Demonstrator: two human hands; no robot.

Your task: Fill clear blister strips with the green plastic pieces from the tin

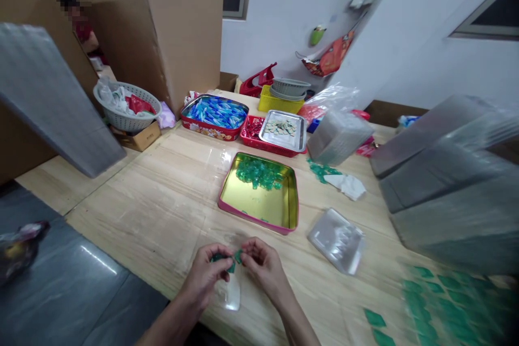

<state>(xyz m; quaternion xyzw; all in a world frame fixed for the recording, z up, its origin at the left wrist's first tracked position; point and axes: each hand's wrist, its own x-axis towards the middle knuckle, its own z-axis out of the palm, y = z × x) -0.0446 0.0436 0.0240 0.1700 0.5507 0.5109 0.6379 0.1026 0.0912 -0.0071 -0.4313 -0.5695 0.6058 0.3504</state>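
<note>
My left hand [208, 270] is closed on small green translucent pieces [231, 267], close to the table's front edge. Just beside it, my right hand [263, 265] pinches another small green piece [238, 255] between thumb and fingertips. Beneath the hands lies a clear plastic sheet or tray [232, 294], partly covered by them. Beyond the hands stands a shallow tin [258, 220] with a gold inside and a pink rim. A heap of green translucent pieces [258, 172] fills its far end. What exactly the pieces are, I cannot make out.
A clear plastic tray stack [337, 240] lies right of the tin. Flat green pieces [458, 297] spread at lower right, below tall clear stacks [454, 194]. Behind are a tin of blue pieces [214, 113], a metal tray [283, 143] and a grey basket [128, 119].
</note>
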